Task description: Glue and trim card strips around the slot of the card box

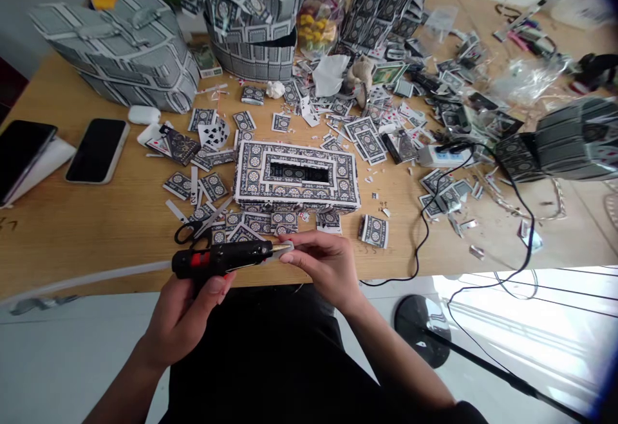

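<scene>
My left hand (188,321) is wrapped round the grip of a black hot glue gun (236,255), with a long translucent glue stick (116,275) trailing from its back end. The gun's metal nozzle points right, towards my right hand (328,266). Between that hand's thumb and fingers is a small pale folded piece of card (286,250), right at the nozzle tip; whether they touch I cannot tell. Just beyond my hands lies a rectangular box made of folded playing cards (251,173), with a slot in its top. Black scissors (196,231) rest beside the gun among folded cards.
Across the back stand a card-built basket (130,57), a round card-built container (255,51) and a tall card structure (376,6). Two phones lie at left, one a white-edged phone (98,150). A black cable (425,231) runs from the power strip (444,154) over the front edge.
</scene>
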Motion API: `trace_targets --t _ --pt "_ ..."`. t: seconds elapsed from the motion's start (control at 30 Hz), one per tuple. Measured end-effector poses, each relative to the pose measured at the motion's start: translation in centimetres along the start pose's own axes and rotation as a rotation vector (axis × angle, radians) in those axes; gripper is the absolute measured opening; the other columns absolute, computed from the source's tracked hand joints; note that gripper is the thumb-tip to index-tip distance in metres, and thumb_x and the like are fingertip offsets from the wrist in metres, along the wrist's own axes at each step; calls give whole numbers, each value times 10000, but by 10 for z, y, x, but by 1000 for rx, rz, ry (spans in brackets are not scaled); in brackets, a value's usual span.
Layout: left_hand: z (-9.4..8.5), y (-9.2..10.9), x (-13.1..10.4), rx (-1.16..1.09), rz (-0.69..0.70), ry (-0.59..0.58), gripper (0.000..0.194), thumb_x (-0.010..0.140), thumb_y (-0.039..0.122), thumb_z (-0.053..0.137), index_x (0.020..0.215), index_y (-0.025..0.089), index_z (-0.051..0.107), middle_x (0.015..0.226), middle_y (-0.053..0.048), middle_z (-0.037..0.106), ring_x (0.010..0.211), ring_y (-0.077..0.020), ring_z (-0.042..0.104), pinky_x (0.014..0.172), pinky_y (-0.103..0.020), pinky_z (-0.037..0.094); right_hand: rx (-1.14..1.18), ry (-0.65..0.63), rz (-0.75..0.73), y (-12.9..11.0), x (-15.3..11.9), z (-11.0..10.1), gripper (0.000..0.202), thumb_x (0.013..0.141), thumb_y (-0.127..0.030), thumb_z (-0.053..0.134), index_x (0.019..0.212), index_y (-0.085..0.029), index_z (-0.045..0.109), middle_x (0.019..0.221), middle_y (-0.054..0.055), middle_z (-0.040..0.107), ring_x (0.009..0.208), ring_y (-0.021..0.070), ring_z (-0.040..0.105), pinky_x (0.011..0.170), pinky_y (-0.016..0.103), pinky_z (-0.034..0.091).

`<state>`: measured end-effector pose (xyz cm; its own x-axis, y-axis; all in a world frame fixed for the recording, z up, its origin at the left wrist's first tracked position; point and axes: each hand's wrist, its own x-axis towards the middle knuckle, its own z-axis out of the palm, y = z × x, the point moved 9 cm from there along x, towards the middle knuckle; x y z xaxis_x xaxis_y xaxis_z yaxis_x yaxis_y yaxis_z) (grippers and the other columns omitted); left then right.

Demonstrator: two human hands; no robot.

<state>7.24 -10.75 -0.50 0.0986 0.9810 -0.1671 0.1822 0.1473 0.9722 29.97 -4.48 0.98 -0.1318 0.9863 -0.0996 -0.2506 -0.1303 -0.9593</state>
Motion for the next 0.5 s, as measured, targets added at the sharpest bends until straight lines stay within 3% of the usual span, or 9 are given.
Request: trace_targets --t 0.27,0.5 --pt "-3 -5 -2 -47 1 36 286 1039 484 661 961 219 736 728 -22 664 635 -173 570 602 -288 508 24 2 20 -1 0 -1 221 759 -236 1008 926 -338 906 991 7 885 836 194 874 806 246 721" --pt "-5 0 -7 -46 -109 83 343 1008 568 681 913 240 715 706 -22 637 652 -196 570 640 -325 521 55 5 20 -2 0 -3 210 758 -239 1002 921 -327 904 951 15 884 934 257 877 872 346 739"
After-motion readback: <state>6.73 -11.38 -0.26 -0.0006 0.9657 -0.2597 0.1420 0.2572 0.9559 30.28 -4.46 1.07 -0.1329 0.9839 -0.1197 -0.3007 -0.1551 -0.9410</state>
